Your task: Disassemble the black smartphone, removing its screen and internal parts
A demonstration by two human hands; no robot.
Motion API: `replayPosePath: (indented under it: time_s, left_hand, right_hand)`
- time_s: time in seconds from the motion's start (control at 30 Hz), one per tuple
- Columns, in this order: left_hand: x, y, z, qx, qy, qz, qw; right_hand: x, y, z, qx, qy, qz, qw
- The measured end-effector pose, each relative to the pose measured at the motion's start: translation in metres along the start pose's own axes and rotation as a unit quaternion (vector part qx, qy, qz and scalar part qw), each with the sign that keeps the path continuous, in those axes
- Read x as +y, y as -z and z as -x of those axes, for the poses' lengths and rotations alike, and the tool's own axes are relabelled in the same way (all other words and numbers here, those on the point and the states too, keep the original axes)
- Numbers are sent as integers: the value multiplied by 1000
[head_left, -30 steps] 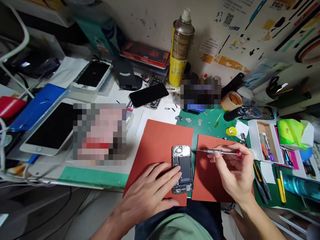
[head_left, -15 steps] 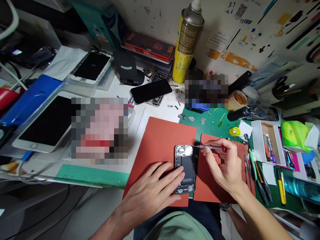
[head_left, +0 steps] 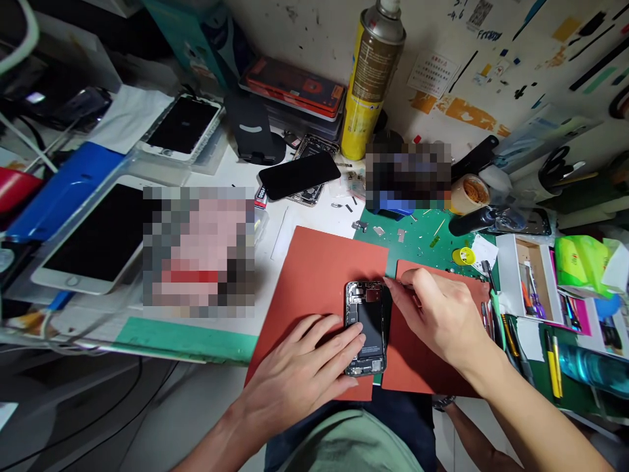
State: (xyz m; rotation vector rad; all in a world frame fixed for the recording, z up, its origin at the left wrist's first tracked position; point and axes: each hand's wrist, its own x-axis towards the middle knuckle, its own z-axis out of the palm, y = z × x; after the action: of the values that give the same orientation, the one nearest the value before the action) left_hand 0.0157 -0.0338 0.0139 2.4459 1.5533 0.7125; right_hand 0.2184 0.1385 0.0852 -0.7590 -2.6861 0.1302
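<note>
An opened smartphone (head_left: pixel 371 321) lies face up on the left reddish-brown mat (head_left: pixel 324 262), its black battery and inner parts bare. My left hand (head_left: pixel 309 357) rests flat across its lower left side, fingers stretched out onto the battery and the thumb by the bottom edge. At the phone's top right corner is my right hand (head_left: pixel 435 305), closed in a pinch with its fingertips close to the frame. Whatever sits between those fingers is hidden; no screwdriver shows.
A second reddish-brown mat (head_left: pixel 417 354) lies under my right hand. Pens and tools (head_left: pixel 511 341) line its right side, by a white tray (head_left: pixel 506 262). Small metal parts (head_left: pixel 378 231) dot the green mat (head_left: pixel 417 242). Behind stand a yellow spray can (head_left: pixel 361 124) and a black phone (head_left: pixel 299 176).
Half a second ago my right hand held a screwdriver to the phone's top right corner; now the tool is out of sight and the fingertips are nearer that corner. My left hand stays put.
</note>
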Motion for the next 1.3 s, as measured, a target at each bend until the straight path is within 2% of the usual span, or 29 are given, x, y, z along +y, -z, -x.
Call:
replayPosePath:
  time_s: [0.17,0.3,0.53,0.63,0.73,0.87,1.3]
  left_hand:
    - [0,-1,1,-8,6,1,1000]
    - [0,-3,2,-5,6,4,1000]
    - [1,-4,3,-4,17,18,1000]
    - [1,-5,4,-2,17,18,1000]
    - [1,-5,4,0,18,22,1000]
    - [0,-4,4,-9,15,22,1000]
    - [0,-3,3,-14,16,24,999]
  right_hand:
    - [0,5,-8,-69,20,-55,996]
    - [2,6,-8,-35,19,-40,998]
    - [4,5,-8,-35,12,-63,997]
    - [3,6,-8,-56,22,-78,995]
    - [4,5,-7,-37,21,-71,997]
    - [4,4,-5,-45,18,-86,995]
    - [3,2,-1,-19,1,-86,996]
